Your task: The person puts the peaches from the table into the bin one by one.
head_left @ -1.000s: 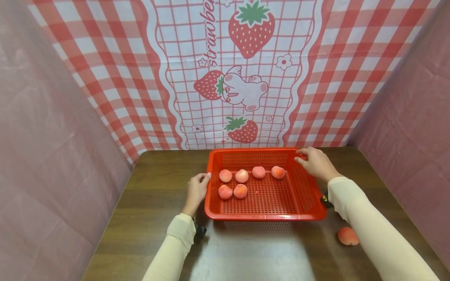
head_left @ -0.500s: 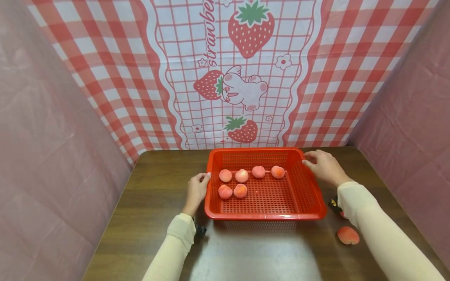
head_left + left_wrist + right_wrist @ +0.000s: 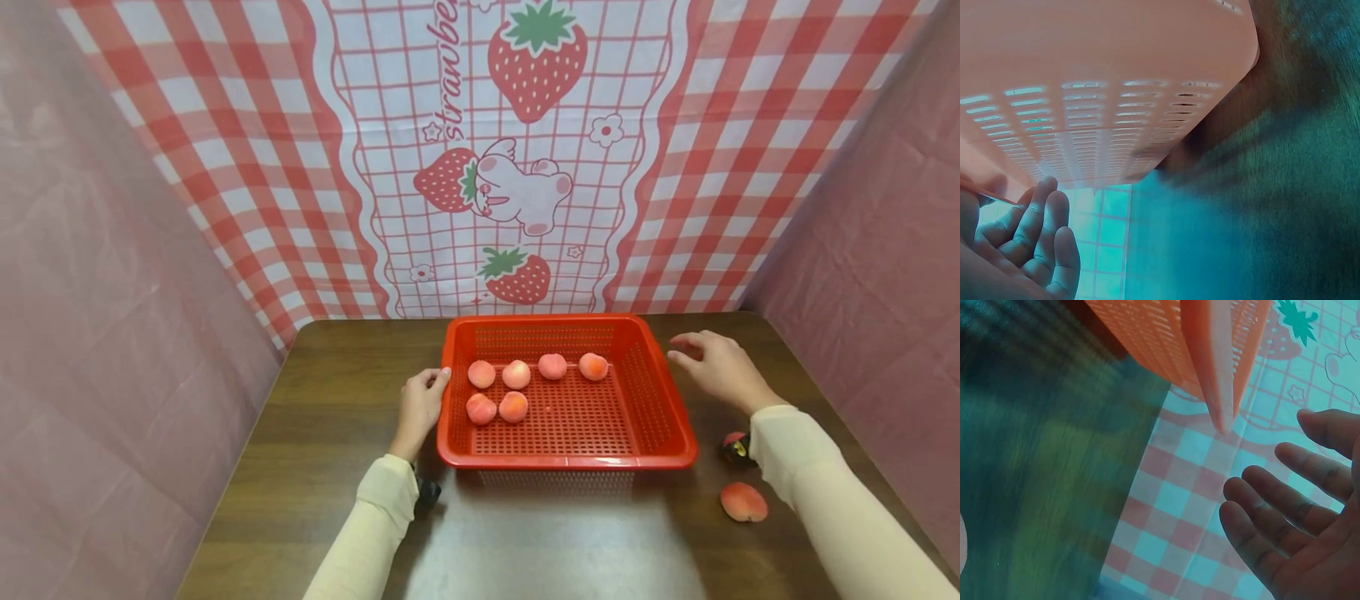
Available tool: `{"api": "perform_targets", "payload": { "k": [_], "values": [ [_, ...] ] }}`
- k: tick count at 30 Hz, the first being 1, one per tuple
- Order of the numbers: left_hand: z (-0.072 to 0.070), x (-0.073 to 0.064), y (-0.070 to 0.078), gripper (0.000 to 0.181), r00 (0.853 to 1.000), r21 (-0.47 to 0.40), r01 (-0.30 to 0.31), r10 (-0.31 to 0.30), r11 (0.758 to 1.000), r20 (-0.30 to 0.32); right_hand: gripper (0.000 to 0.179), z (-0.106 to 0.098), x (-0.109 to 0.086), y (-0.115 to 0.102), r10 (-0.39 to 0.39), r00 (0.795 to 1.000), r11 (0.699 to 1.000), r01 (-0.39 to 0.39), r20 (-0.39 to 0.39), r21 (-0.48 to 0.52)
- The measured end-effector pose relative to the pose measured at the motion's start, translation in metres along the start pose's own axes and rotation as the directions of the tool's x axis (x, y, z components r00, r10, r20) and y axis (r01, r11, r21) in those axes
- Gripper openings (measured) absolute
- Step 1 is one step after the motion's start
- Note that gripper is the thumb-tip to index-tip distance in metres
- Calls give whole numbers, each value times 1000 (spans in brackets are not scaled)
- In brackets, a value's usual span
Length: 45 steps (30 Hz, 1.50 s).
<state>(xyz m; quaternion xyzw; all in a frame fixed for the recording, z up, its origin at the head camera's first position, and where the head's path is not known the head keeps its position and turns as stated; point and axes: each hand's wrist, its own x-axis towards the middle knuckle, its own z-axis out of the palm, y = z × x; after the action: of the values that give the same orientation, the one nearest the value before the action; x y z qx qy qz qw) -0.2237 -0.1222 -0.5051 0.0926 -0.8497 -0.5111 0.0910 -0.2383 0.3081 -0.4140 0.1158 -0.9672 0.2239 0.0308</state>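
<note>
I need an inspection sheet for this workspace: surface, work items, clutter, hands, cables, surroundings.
Surface: brown table, wood-grained, with a pale glare at the near middle.
Basket: red basket, upright on the table, holding six peaches, four in the far row and two in the near row.
Loose fruit: one peach on the table, right of the basket's near corner.
Clutter: a reddish thing, mostly hidden by the right wrist camera; probably another peach.
Left hand: grips the basket's left rim.
Right hand: fingers relaxed, apart from the basket's right side, holding nothing.
Cables: nothing seen.
Surroundings: strawberry-print cloth behind, pink cloth on both sides.
</note>
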Motion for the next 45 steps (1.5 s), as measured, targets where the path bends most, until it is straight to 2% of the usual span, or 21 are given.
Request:
{"api": "perform_targets", "payload": {
  "k": [5, 18, 24, 34, 37, 42, 45],
  "values": [
    [-1, 0, 2, 36, 1000, -12, 19, -19, 1000, 25, 40, -5, -9, 5, -7, 1000, 1000, 7, -2, -9],
    [1, 1, 1, 35, 1000, -10, 16, -16, 1000, 14, 43, -7, -37, 19, 10, 1000, 1000, -10, 28, 2],
    [-1, 2, 2, 36, 999, -22, 31, -31, 999, 28, 44, -9, -49, 25, 23, 998, 1000, -22, 60, -17],
    [0, 1, 1, 34, 1000, -10, 22, -22, 1000, 9, 51, -5, -65, 34, 62, 989, 998, -58, 132, -34],
    [0, 1, 1, 34, 1000, -7, 18, -18, 1000, 3, 52, -5, -69, 35, 61, 984, 998, -56, 168, -34],
    [0, 0, 0, 34, 1000, -8, 23, -23, 1000, 5, 53, -6, -74, 36, 81, 956, 997, -81, 283, -12],
    [0, 1, 0, 35, 999, -10, 35, -35, 999, 12, 50, -4, -77, 37, 77, 948, 997, -73, 308, -23]
  ]
}}
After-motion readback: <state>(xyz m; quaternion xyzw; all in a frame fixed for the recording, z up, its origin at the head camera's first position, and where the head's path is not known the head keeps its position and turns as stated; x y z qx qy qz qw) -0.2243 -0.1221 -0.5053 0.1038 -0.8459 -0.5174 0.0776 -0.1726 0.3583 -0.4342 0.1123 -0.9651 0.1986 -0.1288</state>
